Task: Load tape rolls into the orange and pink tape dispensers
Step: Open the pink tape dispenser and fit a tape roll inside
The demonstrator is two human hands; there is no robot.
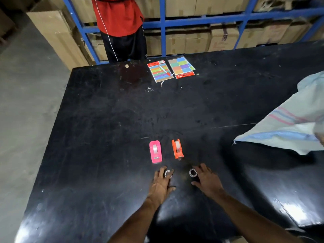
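On the black table (105, 120) a pink tape dispenser (155, 151) and an orange tape dispenser (177, 149) stand side by side, each with a tape roll showing in it. Nearer to me lie two small rings, a left tape ring (167, 173) and a right tape ring (192, 172). My left hand (162, 185) rests flat with its fingers spread around the left ring. My right hand (206, 181) lies just right of the other ring, fingers apart, touching its edge. Neither hand grips anything.
Two packs of coloured sticky labels (171, 70) lie at the table's far edge. A pale woven sack (289, 123) covers the table's right side. A person in a red shirt (117, 16) stands beyond the table, before blue shelving with cardboard boxes (201, 37).
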